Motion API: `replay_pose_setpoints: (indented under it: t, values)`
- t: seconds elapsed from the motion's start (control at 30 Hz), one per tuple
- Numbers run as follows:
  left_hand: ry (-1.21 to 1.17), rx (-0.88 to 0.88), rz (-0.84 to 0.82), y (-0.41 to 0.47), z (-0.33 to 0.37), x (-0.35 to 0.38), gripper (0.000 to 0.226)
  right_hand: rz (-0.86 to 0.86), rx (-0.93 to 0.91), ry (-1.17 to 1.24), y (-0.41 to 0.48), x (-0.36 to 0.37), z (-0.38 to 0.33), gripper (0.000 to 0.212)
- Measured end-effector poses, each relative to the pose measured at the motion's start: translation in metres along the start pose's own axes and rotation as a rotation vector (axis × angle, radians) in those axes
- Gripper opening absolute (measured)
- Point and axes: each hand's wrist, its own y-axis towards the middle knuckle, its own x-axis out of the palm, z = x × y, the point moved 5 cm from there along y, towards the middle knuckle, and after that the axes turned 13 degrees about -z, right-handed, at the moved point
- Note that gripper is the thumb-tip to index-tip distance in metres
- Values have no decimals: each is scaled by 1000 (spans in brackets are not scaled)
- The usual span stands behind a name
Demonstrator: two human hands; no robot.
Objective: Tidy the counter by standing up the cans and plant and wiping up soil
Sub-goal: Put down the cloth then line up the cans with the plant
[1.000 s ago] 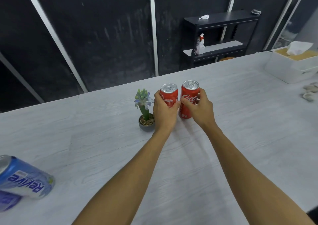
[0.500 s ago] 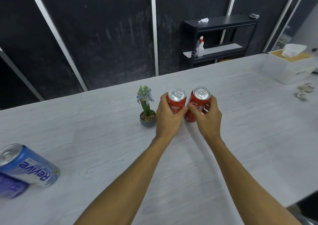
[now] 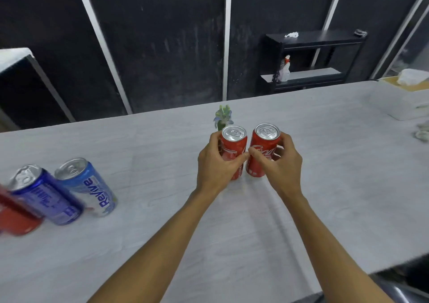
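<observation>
Two red cola cans stand upright side by side at the middle of the grey counter [image 3: 162,244]. My left hand [image 3: 216,165] grips the left red can [image 3: 233,145]. My right hand [image 3: 281,165] grips the right red can [image 3: 264,149]. Just behind the left can the small potted plant [image 3: 222,116] stands upright; its pot is hidden by my hand and the can. At the left stand a light blue can [image 3: 88,186], a dark blue can [image 3: 44,196] and part of a blurred red can [image 3: 16,217].
A white tissue box [image 3: 408,98] sits at the counter's far right, with small crumpled items [image 3: 422,131] nearby. Behind the counter is a black shelf unit [image 3: 313,59] holding a spray bottle [image 3: 284,69]. The counter's near right edge runs at lower right.
The view has swung left, bringing a dark blue and a red can into sight. Both hands with the red cans have come nearer me, so the left can now hides the plant's pot.
</observation>
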Motion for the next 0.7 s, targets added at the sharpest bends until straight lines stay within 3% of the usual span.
replay_pose_setpoints:
  t: [0.43, 0.7]
  values:
    - [102, -87, 165, -62, -36, -133, 72, -185, -32, 63, -23, 124, -51, 70]
    - [127, -142, 223, -90, -50, -176, 72, -248, -21, 88, -41, 169, -66, 70]
